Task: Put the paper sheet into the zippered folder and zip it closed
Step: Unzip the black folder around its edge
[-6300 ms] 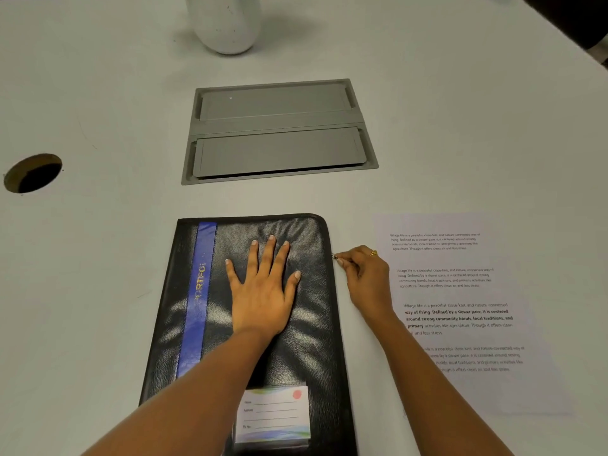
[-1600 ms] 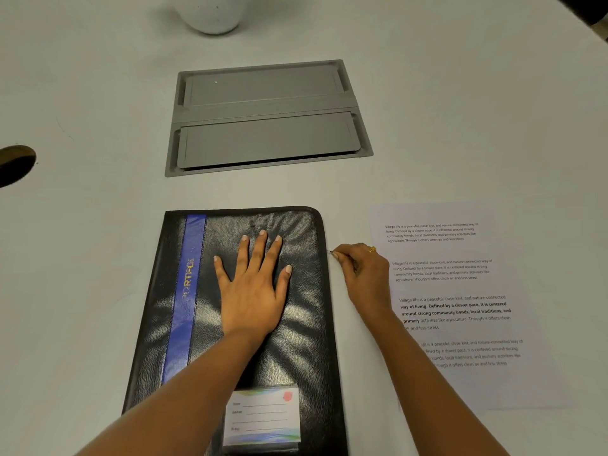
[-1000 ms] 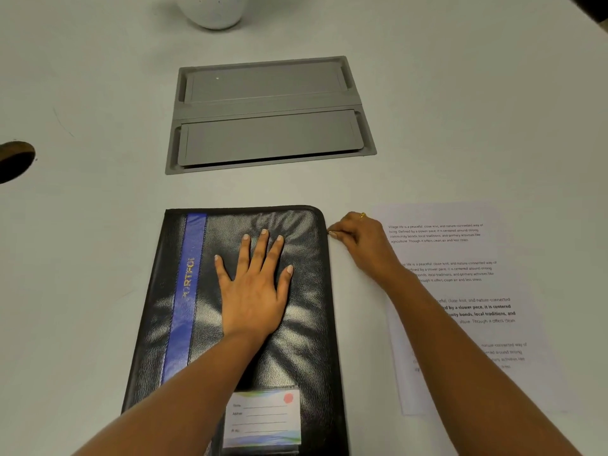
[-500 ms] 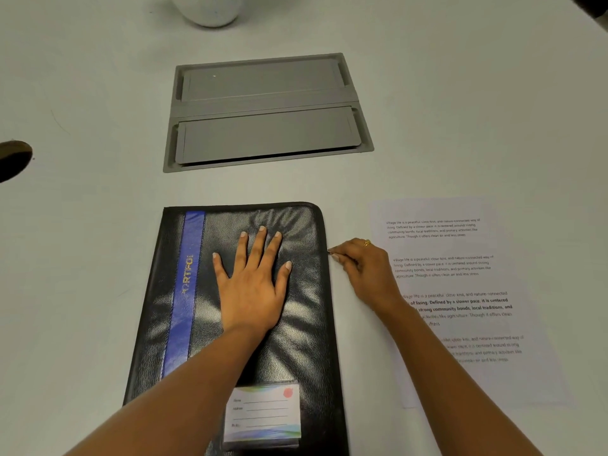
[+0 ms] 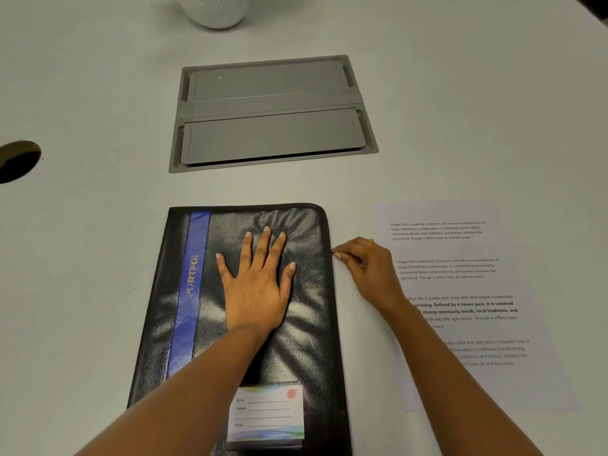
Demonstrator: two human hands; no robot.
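A black zippered folder [image 5: 306, 327] with a blue stripe and a label card lies closed on the white table in front of me. My left hand [image 5: 255, 281] presses flat on its cover with straight, spread fingers. My right hand [image 5: 365, 268] is at the folder's right edge, near its upper corner, and pinches the small zipper pull [image 5: 333, 252] between thumb and finger. The printed paper sheet [image 5: 473, 291] lies flat on the table to the right of the folder, partly under my right forearm.
A grey recessed cable hatch [image 5: 269, 113] is set in the table behind the folder. A round cable hole [image 5: 18, 161] opens at the left edge. A white speckled rounded object [image 5: 214, 9] stands at the far top.
My right hand slid up the folder's right edge toward the top corner one second ago, then came back down to where it is now. My left hand stayed flat on the cover.
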